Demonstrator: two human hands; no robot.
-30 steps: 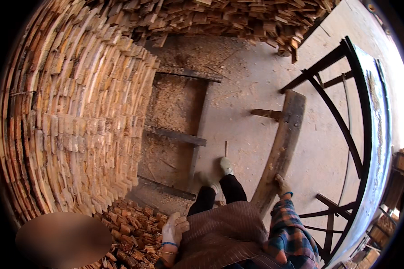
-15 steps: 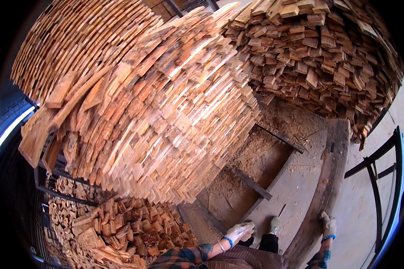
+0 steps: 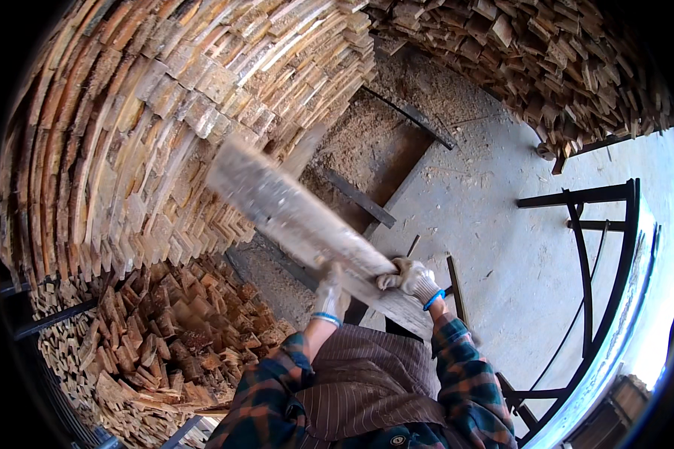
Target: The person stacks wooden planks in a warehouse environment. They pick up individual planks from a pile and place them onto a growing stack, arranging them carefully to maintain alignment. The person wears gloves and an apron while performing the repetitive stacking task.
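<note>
We have a long, narrow wooden bench (image 3: 288,209) in front of us, running from our waist up and to the left, its far end in front of the wall of stacked boards (image 3: 195,97). It looks to be off the floor (image 3: 487,202), though motion blur softens its outline. One leg (image 3: 454,290) sticks out to the right, just beyond our right hand (image 3: 410,278), which is gloved and curled firmly over the right edge. Our left hand (image 3: 332,293), also gloved, grips the opposite edge a little nearer the body; its fingertips are blurred, so we cannot tell how far they wrap.

We judge the bench stiff and fairly heavy, solid enough to take knocks, with worn, dusty wood that could splinter or slide a little under knitted gloves. Both hands sit toward the near end, so the long far part should pull downward and want to swing. A hold nearer the middle, one hand on each long edge, would balance it better, keeping fingers clear of the leg joints. A heap of short wood pieces (image 3: 172,329) lies to our left.
</note>
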